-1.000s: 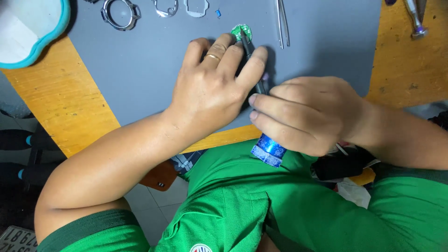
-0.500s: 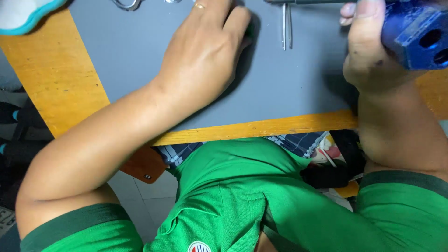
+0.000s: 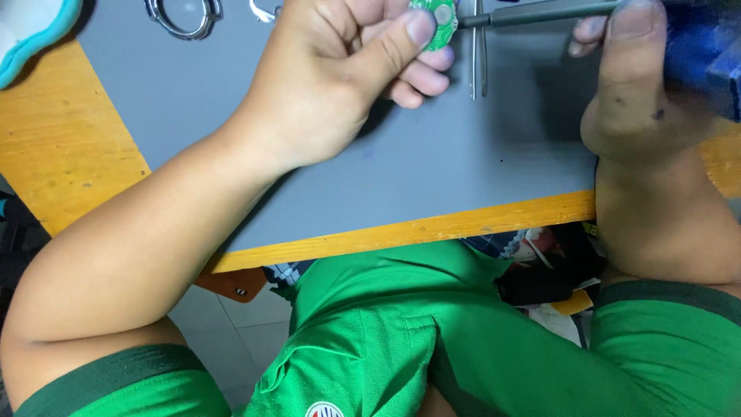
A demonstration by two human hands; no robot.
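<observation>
Left hand (image 3: 340,77) pinches small green circuit board (image 3: 434,14) near the surface's (image 3: 432,166) far edge; right hand (image 3: 641,85) grips blue-handled tool (image 3: 698,46), shaft tip touching board.

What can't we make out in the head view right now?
- Green round board: mostly hidden by the left hand and cut by the top edge.
- Blue tool: blurred, cut by the right edge; its grey shaft shows, the tip contact doesn't.
- Right hand: most fingers out of frame.
- Metal ring: top cut off.
</observation>
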